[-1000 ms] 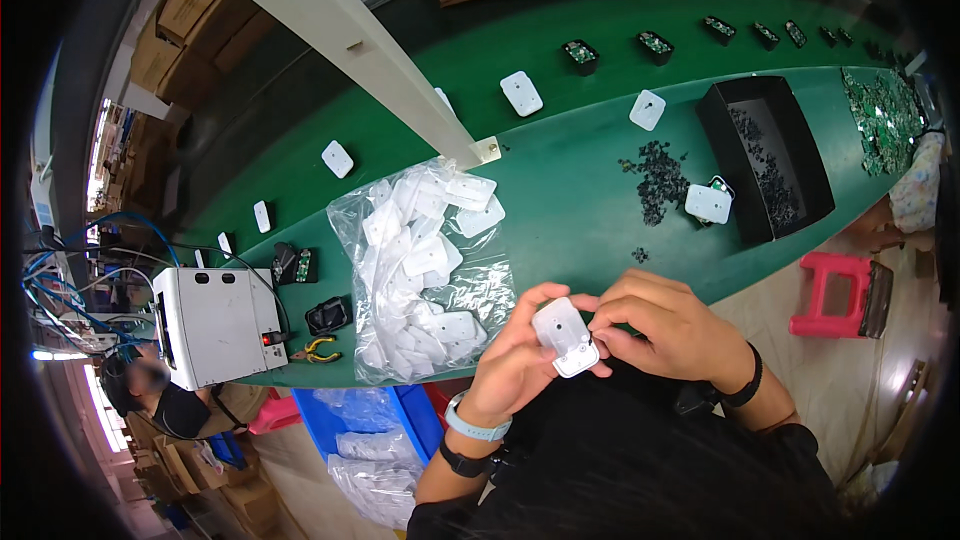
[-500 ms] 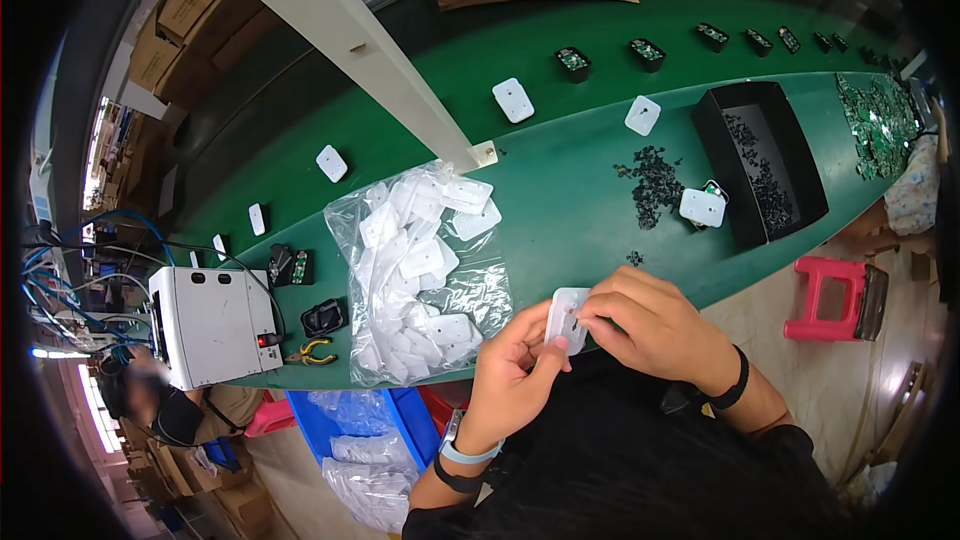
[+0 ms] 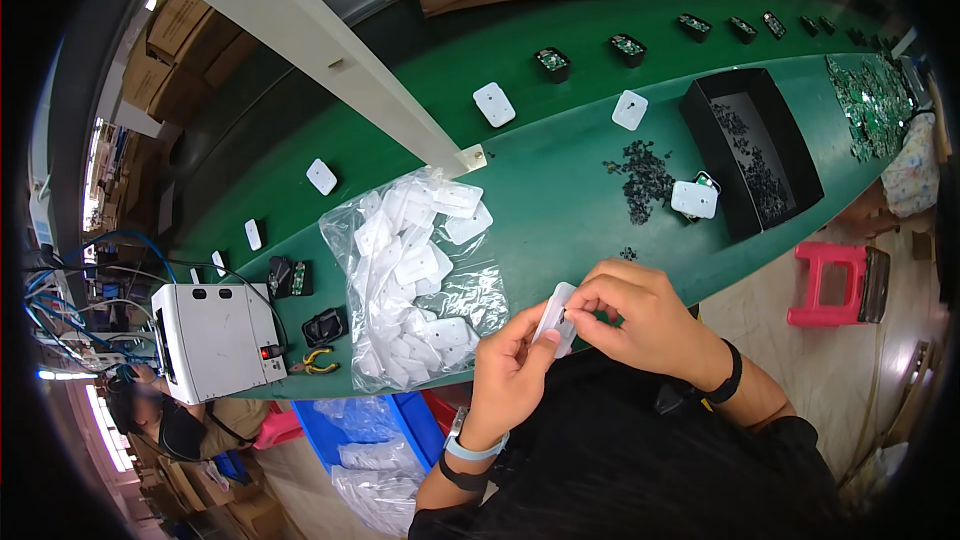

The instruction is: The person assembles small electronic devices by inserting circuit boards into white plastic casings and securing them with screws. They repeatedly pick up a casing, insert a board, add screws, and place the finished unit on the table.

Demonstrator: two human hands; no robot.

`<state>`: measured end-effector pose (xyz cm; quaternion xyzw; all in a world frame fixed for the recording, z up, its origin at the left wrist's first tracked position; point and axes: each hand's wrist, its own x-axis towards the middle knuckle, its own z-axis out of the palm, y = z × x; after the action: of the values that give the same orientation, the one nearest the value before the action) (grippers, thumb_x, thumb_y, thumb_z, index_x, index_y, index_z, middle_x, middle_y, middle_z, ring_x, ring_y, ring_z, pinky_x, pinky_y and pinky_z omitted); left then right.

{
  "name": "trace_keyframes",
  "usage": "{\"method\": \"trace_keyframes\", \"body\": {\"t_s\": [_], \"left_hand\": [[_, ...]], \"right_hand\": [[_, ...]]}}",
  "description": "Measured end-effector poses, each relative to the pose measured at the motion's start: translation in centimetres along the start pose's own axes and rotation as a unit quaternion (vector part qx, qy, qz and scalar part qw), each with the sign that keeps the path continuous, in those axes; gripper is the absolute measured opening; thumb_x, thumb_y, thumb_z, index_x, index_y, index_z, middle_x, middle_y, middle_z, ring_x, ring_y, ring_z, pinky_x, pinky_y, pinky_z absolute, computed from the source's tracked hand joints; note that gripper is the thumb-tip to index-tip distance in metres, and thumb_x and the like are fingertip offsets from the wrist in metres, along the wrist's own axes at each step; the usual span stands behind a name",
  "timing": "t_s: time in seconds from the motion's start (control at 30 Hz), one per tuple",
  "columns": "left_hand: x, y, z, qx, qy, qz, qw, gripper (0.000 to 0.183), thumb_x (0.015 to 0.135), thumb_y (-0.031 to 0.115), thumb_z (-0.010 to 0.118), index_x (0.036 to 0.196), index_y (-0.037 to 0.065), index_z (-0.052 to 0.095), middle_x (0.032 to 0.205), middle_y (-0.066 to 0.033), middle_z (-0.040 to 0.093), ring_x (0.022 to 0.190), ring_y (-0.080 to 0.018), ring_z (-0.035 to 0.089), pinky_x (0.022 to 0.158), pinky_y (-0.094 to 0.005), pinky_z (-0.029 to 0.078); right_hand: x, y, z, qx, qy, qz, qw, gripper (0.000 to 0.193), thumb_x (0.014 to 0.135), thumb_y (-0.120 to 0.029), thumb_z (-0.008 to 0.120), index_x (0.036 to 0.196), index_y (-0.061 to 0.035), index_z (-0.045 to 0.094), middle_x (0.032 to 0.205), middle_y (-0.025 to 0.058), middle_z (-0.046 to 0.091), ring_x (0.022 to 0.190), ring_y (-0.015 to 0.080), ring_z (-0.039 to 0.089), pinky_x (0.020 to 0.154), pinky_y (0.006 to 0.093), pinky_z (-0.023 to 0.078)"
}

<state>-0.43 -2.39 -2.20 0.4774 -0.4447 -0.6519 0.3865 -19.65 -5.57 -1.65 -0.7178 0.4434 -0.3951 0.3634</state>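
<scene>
My left hand (image 3: 512, 378) grips a white plastic cover (image 3: 552, 316) with rounded corners, thumb on its face and fingers behind. My right hand (image 3: 640, 315) pinches at the face of that cover, where a dark spot shows by the fingertips; whatever they hold is too small to make out. Beyond the hands lies a pile of small black parts (image 3: 643, 180), with a few more (image 3: 628, 254) nearer me. Right of the pile, a white cover (image 3: 694, 199) rests on a green circuit board, and another white cover (image 3: 629, 110) lies farther back.
Left of my hands, a clear bag (image 3: 480, 285) spills white covers. A black bin (image 3: 702, 155) holds more black parts. Black housings with boards (image 3: 551, 64) line the green belt. Yellow-handled pliers (image 3: 318, 361) lie beside a white machine (image 3: 220, 340). A person (image 3: 190, 425) sits at left.
The cover in my left hand has turned more edge-on, and my right fingertips stay at its face. The whole view has shifted slightly.
</scene>
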Motion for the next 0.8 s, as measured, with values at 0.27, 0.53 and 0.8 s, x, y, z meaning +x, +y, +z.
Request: {"method": "trace_keyframes", "body": {"t_s": [0.27, 0.53, 0.8], "left_hand": [[0.0, -0.7, 0.0, -0.054, -0.010, 0.016, 0.998, 0.034, 0.105, 0.010, 0.052, 0.136, -0.002, 0.057, 0.101, -0.0029, 0.066, 0.080, -0.0052, 0.056, 0.067, -0.0208, 0.043], [0.0, -1.1, 0.4, -0.056, 0.013, 0.043, 0.997, 0.032, 0.104, 0.009, 0.054, 0.134, -0.002, 0.058, 0.104, -0.0031, 0.067, 0.083, -0.0053, 0.058, 0.068, -0.0210, 0.045], [0.3, -1.0, 0.3, 0.000, 0.049, -0.002, 0.999, 0.025, 0.096, 0.002, 0.054, 0.119, -0.004, 0.064, 0.100, -0.0059, 0.069, 0.083, -0.0098, 0.064, 0.072, -0.0247, 0.051]], "right_hand": [[-0.2, -1.0, 0.7, 0.050, 0.063, 0.066, 0.995, 0.010, 0.081, -0.005, 0.073, 0.086, -0.0036, 0.064, 0.082, 0.0052, 0.059, 0.059, 0.0128, 0.058, 0.050, 0.0272, 0.046], [-0.1, -1.1, 0.6, 0.060, 0.052, 0.066, 0.995, 0.014, 0.081, -0.003, 0.073, 0.092, -0.0038, 0.064, 0.084, 0.0036, 0.057, 0.063, 0.0101, 0.057, 0.049, 0.0249, 0.046], [-0.4, 1.1, 0.9, 0.298, -0.050, 0.113, 0.946, 0.043, 0.082, -0.002, 0.079, 0.120, -0.0025, 0.060, 0.107, 0.0045, 0.057, 0.093, 0.0100, 0.059, 0.066, 0.0243, 0.052]]}}
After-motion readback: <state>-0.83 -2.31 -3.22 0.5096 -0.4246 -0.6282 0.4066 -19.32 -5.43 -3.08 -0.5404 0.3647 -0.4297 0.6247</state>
